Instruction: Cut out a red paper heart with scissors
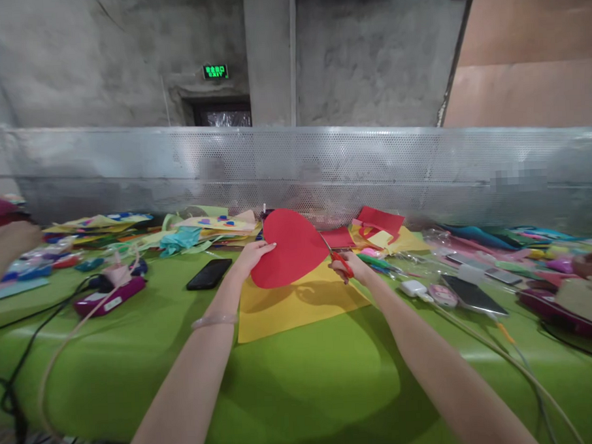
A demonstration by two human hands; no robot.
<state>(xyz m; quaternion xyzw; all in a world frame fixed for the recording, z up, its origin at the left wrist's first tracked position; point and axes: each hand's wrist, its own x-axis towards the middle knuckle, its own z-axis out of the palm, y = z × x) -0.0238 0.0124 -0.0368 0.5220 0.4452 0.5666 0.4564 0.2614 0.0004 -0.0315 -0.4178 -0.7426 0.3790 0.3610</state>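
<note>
Our left hand (252, 255) pinches the red paper heart (290, 248) at its lower left edge. The fingers are closed on the paper and hold it tilted, raised off the table. Our right hand (359, 266) is curled shut through the red handles of the scissors (341, 262). Their blades meet the heart's right edge, but we cannot tell how far apart the blades stand. A thin bracelet (214, 320) sits on our left wrist.

Under the heart, a yellow paper sheet (294, 307) lies flat on the green table (308, 391). A black phone (209, 274) lies just beside our left forearm, on its outer side. Farther left, a purple device (110, 299) rests among dark cables.

Behind the heart are red paper offcuts (380, 221), and to their left a heap of coloured paper cuttings (198, 230). To the right of our right arm, a white charger (413, 287) lies near a dark tablet (470, 295).

A perforated metal screen (323, 162) runs along the far side of the table, and a green exit sign (215, 71) glows on the concrete wall beyond it. A co-worker's arm (3, 251) reaches in at the left edge, and another person's hand (591, 261) shows at the far right. Both are well apart from our own hands.
</note>
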